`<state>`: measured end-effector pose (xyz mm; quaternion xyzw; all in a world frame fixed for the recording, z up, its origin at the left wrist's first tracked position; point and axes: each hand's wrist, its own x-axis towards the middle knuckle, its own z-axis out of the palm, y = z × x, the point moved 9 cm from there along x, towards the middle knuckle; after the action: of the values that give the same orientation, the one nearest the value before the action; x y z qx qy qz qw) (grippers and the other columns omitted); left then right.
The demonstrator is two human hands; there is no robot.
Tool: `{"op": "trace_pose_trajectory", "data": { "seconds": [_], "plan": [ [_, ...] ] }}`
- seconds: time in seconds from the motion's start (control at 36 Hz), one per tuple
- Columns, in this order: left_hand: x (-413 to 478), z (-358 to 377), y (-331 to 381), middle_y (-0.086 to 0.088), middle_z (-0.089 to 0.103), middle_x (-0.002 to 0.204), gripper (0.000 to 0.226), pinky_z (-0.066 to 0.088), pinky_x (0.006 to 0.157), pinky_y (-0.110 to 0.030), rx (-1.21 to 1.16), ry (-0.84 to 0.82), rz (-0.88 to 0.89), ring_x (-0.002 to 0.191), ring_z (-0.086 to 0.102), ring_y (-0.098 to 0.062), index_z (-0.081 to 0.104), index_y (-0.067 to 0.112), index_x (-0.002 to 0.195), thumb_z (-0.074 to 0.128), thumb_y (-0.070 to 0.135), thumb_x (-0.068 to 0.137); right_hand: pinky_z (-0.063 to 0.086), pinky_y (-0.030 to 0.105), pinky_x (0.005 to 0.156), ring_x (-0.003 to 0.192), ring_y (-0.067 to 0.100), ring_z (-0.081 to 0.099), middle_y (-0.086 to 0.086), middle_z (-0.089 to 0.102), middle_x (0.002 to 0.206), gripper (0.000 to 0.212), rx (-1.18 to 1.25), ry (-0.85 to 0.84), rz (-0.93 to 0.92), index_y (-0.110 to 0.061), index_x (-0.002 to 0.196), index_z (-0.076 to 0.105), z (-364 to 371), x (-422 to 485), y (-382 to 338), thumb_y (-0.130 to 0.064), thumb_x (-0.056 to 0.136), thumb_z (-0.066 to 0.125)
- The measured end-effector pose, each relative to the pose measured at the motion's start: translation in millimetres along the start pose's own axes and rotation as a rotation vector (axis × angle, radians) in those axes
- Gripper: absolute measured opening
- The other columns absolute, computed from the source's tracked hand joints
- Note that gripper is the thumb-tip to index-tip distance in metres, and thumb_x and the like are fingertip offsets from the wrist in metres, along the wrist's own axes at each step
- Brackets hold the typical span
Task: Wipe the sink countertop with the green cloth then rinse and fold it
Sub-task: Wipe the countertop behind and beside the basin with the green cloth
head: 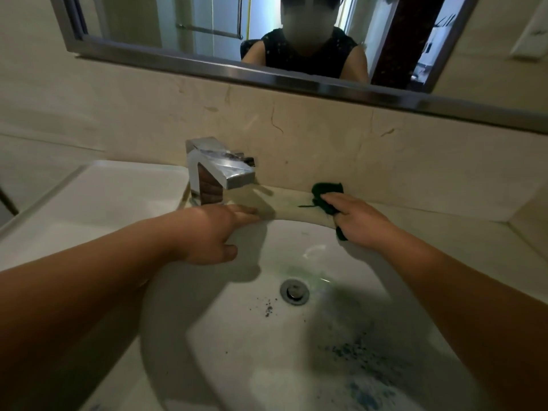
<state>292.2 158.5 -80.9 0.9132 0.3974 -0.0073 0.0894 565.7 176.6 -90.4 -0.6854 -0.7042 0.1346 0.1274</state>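
Beige countertop (296,213) behind white sink (296,336), right hand (360,219) pressing bunched green cloth (327,192) down, grip apparently closed, left hand (213,232) open, fingers flat near faucet (218,170).

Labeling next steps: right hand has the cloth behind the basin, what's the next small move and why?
Probably slide the cloth left along the ledge toward the faucet: the right hand presses it there, and the strip up to the faucet looks unwiped.

Beige countertop (296,213), green cloth (326,192), faucet (219,170)

right hand (363,222) presses green cloth (327,195) on countertop (299,213) behind sink (237,321).
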Motion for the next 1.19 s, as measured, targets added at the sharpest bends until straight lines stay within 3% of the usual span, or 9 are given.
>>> {"op": "trace_pose_trajectory", "data": {
  "seconds": [0.25, 0.39, 0.56, 0.61, 0.75, 0.92, 1.0, 1.06, 1.19],
  "plan": [
    [-17, -15, -9, 0.002, 0.06, 0.146, 0.062, 0.052, 0.107, -0.039, -0.038, 0.124, 0.008, 0.126, 0.061, -0.02, 0.052, 0.032, 0.153, 0.067, 0.023, 0.093, 0.023, 0.029, 0.124, 0.153, 0.022, 0.03, -0.003, 0.03, 0.169, 0.062, 0.035, -0.03, -0.131, -0.028, 0.159, 0.039, 30, 32, -100, -0.002, 0.102, 0.038],
    [-16, -21, -6, 0.001, 0.064, 0.14, 0.06, 0.051, 0.105, -0.037, -0.078, 0.185, 0.009, 0.122, 0.062, -0.02, 0.059, 0.029, 0.147, 0.066, 0.017, 0.089, 0.048, 0.03, 0.086, 0.117, 0.033, 0.059, 0.007, 0.059, 0.146, 0.071, 0.074, -0.038, -0.336, -0.036, 0.149, 0.054, 49, 23, -164, 0.003, 0.09, 0.047],
    [-8, -9, -3, -0.001, 0.058, 0.15, 0.066, 0.051, 0.107, -0.042, -0.012, 0.117, -0.006, 0.13, 0.06, -0.026, 0.05, 0.028, 0.153, 0.065, 0.028, 0.089, 0.021, 0.0, 0.1, 0.146, 0.022, 0.041, 0.0, 0.04, 0.164, 0.063, -0.042, -0.072, -0.288, -0.027, 0.156, 0.046, 29, 13, -101, 0.004, 0.101, 0.042],
    [-7, -9, -4, 0.001, 0.049, 0.161, 0.071, 0.047, 0.113, -0.04, 0.01, 0.126, -0.018, 0.138, 0.054, -0.028, 0.046, 0.03, 0.157, 0.067, 0.031, 0.089, 0.015, 0.001, 0.102, 0.149, 0.02, 0.036, -0.002, 0.036, 0.166, 0.061, -0.049, -0.07, -0.221, -0.027, 0.157, 0.043, 14, 4, -62, 0.002, 0.104, 0.042],
    [-9, -2, -3, 0.006, 0.029, 0.174, 0.084, 0.036, 0.119, -0.032, 0.075, 0.097, -0.034, 0.151, 0.042, -0.025, 0.031, 0.035, 0.165, 0.07, 0.036, 0.091, 0.02, 0.01, 0.106, 0.143, 0.022, 0.043, 0.0, 0.045, 0.16, 0.055, 0.009, 0.015, -0.038, -0.031, 0.151, 0.051, -24, -29, 26, -0.003, 0.105, 0.047],
    [-6, -5, 2, -0.003, 0.047, 0.164, 0.089, 0.049, 0.111, -0.039, 0.112, 0.057, -0.083, 0.138, 0.055, -0.03, 0.024, 0.037, 0.167, 0.069, 0.04, 0.09, 0.021, 0.013, 0.106, 0.14, 0.029, 0.046, 0.008, 0.045, 0.16, 0.055, 0.045, 0.153, 0.148, -0.026, 0.153, 0.05, -51, -76, 82, 0.001, 0.105, 0.046],
    [-6, -5, 5, -0.005, 0.049, 0.162, 0.09, 0.05, 0.109, -0.04, 0.112, 0.045, -0.085, 0.135, 0.056, -0.031, 0.022, 0.038, 0.167, 0.07, 0.04, 0.09, 0.041, 0.014, 0.082, 0.102, 0.025, 0.063, 0.014, 0.06, 0.144, 0.051, 0.141, 0.165, 0.176, -0.024, 0.146, 0.059, -46, -85, 67, 0.001, 0.104, 0.044],
    [-9, -3, 6, -0.004, 0.046, 0.165, 0.091, 0.048, 0.112, -0.041, 0.082, 0.046, -0.097, 0.138, 0.055, -0.03, 0.023, 0.037, 0.167, 0.071, 0.039, 0.09, 0.044, 0.018, 0.065, 0.083, 0.014, 0.063, 0.006, 0.069, 0.125, 0.049, 0.192, 0.083, 0.121, -0.033, 0.136, 0.067, -41, -89, 41, -0.003, 0.105, 0.046],
    [-11, 1, 3, -0.006, 0.043, 0.165, 0.092, 0.046, 0.115, -0.042, 0.016, 0.03, -0.122, 0.14, 0.052, -0.031, 0.025, 0.034, 0.167, 0.073, 0.035, 0.088, 0.049, 0.011, 0.079, 0.099, -0.004, 0.063, -0.016, 0.071, 0.113, 0.049, 0.325, 0.148, 0.053, -0.044, 0.115, 0.075, -83, -112, 26, -0.006, 0.105, 0.047]
  ]
}}
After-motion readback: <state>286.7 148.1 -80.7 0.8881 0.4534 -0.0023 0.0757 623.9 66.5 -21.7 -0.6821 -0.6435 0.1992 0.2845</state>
